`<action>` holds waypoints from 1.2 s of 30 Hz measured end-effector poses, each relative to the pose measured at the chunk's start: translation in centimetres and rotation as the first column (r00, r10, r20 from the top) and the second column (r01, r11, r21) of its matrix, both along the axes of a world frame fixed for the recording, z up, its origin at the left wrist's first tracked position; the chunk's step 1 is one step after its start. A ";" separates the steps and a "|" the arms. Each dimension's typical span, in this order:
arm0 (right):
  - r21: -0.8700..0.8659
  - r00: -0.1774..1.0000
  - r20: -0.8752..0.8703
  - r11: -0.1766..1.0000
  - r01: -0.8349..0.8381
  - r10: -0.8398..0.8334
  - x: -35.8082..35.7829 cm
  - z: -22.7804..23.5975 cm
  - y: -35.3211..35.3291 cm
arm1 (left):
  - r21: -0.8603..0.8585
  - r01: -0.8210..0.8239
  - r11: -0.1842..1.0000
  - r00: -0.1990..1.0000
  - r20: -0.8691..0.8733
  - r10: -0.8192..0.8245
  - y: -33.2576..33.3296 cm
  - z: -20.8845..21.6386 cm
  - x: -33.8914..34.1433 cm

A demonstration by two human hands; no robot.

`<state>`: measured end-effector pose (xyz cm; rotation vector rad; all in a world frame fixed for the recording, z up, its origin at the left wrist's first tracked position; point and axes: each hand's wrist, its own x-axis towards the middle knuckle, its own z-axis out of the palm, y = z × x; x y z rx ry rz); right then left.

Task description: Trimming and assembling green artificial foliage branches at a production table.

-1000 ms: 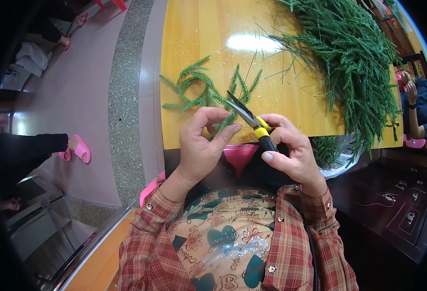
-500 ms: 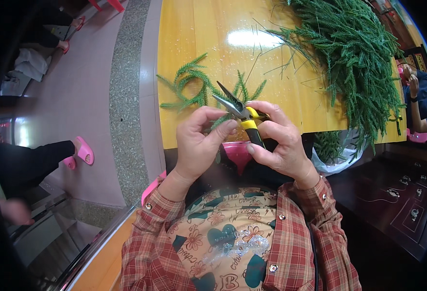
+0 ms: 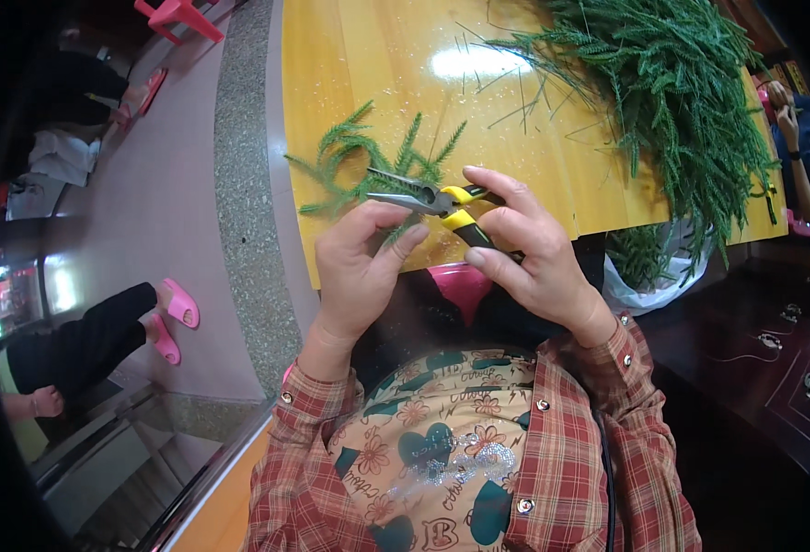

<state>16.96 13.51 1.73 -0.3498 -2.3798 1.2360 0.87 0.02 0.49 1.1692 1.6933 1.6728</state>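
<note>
My left hand (image 3: 359, 267) is closed, thumb against forefinger, on the lower end of a green artificial pine sprig (image 3: 350, 147). The sprig curls into a ring at its left, with needled tips spreading outward above the table. In my right hand (image 3: 543, 262) is a pair of long-nose pliers (image 3: 458, 219) with yellow and black handles. Its metal jaws are spread apart and point left, just above my left fingertips and over the sprig. Whatever lies between my left thumb and finger is mostly hidden.
A large heap of green pine branches (image 3: 672, 92) covers the right of the yellow wooden table (image 3: 368, 64), loose stems beside it. Below hangs a white plastic bag (image 3: 644, 296) of greenery. A person in pink slippers (image 3: 182, 304) stands left; another person (image 3: 805, 152) is far right.
The pliers have swung from pointing up-left to pointing more directly left, and both hands have shifted slightly left. The sprig has turned, showing more tips. The person at left has moved.
</note>
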 end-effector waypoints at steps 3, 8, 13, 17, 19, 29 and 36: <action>-0.116 1.000 -0.013 0.993 -0.015 0.014 0.1 -0.4 0.1 | 0.013 -0.013 1.000 0.930 -0.367 0.017 0.0 0.2 -0.1; -0.169 0.995 -0.095 0.986 0.008 -0.024 -0.5 -1.6 -0.7 | -0.024 -0.054 0.998 0.963 0.263 0.058 0.1 -0.5 1.7; -0.054 0.986 -0.162 0.998 0.029 -0.037 -1.2 -2.1 -0.9 | 0.019 -0.080 0.997 0.885 0.461 0.063 0.3 -0.4 2.1; -0.210 0.996 -0.079 0.977 0.030 -0.047 -1.2 -1.4 -1.2 | 0.001 -0.069 0.998 0.909 0.413 0.062 0.3 -0.7 2.0; -0.255 0.997 -0.070 0.967 0.001 -0.019 -1.0 -1.3 -1.0 | -0.008 -0.060 0.998 0.913 0.404 0.058 0.3 -0.7 2.0; -0.527 0.997 -0.065 0.847 -0.073 0.045 -1.2 -0.5 -1.6 | 0.043 -0.190 0.981 0.919 0.358 0.162 0.0 -1.3 2.7; -0.732 0.997 -0.083 0.680 -0.054 -0.010 -1.0 -1.4 -2.1 | 0.075 -0.122 0.990 0.892 0.446 0.076 0.6 0.0 2.9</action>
